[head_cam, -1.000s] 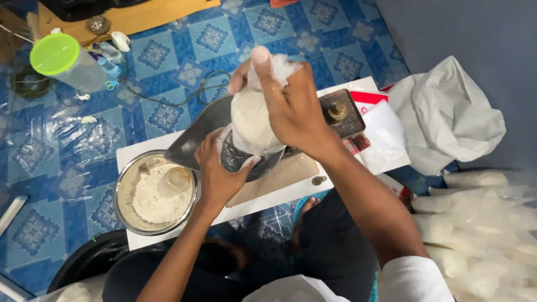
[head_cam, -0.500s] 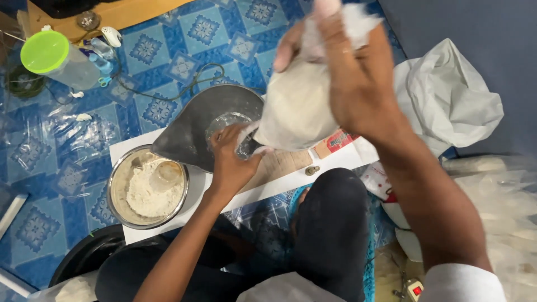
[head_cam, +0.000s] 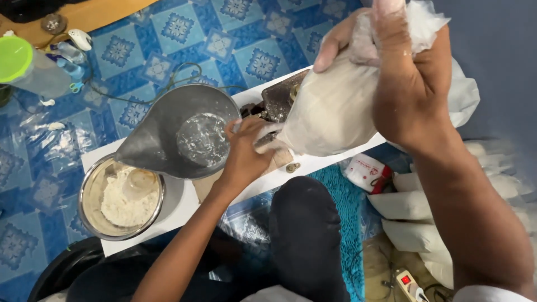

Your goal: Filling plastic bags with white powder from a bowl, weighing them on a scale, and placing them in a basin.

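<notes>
Raised flour bag (head_cam: pixel 335 112), right hand (head_cam: pixel 411 84) top cropped

Your left hand (head_cam: pixel 246 154) is hemmed between the funnel (head_cam: pixel 179 134) on its left and the bag (head_cam: pixel 335 109) on its right. Open floor (head_cam: pixel 168 33) fills the upper left of the frame; the bowl (head_cam: pixel 85 193) blocks lower left.

both forearms are bare; the right arm (head_cam: pixel 475 223) ends in a white short sleeve (head_cam: pixel 492 293), and dark trousers (head_cam: pixel 305 235) cover the knee.
</notes>
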